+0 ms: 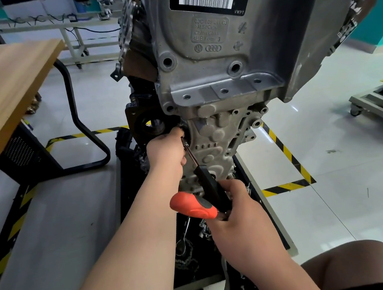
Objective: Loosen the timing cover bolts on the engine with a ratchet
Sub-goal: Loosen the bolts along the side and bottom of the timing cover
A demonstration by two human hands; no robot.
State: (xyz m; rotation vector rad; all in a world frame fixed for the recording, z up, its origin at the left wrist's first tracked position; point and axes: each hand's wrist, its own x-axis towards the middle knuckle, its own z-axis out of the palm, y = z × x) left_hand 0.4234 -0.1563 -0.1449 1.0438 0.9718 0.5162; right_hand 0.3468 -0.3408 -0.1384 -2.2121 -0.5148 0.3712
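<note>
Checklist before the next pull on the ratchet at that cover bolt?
1. Grip: right hand wraps the ratchet handle: ok.
2. Support: left hand holds the ratchet's head end at the left edge of the timing cover: ok.
3. Socket fully seated on the bolt: cannot tell, the left hand hides it.
4. Direction switch set to loosen: cannot tell, not visible.
5. Swing room: the handle lies close across the cover's face: cannot tell.
6. Floor under the handle: loose parts lie there: not ok.
</note>
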